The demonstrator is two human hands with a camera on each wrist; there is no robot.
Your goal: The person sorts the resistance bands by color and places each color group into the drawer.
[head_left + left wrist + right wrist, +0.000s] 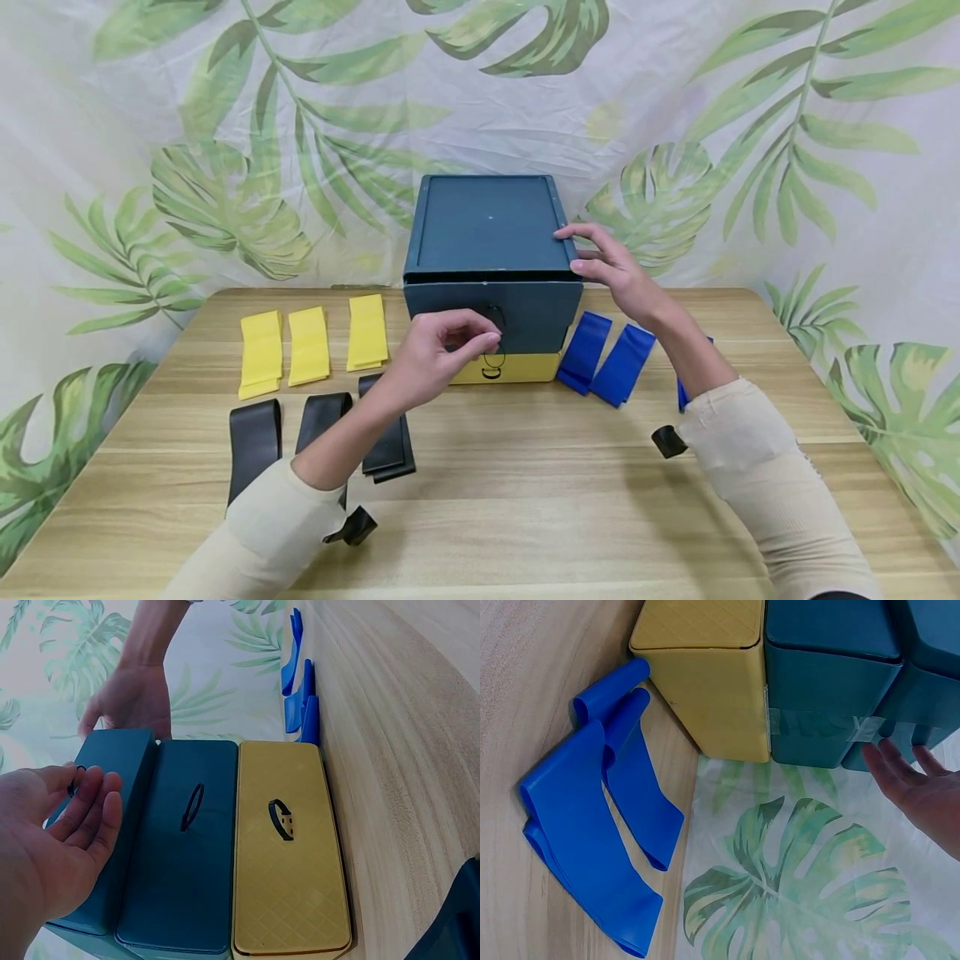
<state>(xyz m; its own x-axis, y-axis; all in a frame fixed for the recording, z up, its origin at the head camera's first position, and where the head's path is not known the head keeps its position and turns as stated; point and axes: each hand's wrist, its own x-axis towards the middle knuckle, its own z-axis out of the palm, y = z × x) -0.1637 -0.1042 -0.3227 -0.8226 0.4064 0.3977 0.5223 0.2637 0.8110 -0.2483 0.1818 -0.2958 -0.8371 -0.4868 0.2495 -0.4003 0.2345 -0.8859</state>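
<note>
A stack of three drawers [491, 225] stands at the back of the table, with a yellow drawer [292, 915] at the bottom and a teal middle drawer [176, 877] above it. The teal top drawer [131, 810] sticks out slightly past the others, and a dark gap shows above its front in the head view. Thumb and fingertips of my left hand [435, 354] pinch the top drawer's black loop pull [73, 787]. My right hand [615, 271] rests on the stack's upper right side, fingers extended; the right wrist view shows its fingertips against the side wall.
Folded yellow bands [261, 354] and black bands [253, 442] lie on the left of the wooden table [540, 500]. Folded blue bands [621, 362] lie right of the stack, under my right forearm. A leaf-print cloth [360, 125] hangs close behind.
</note>
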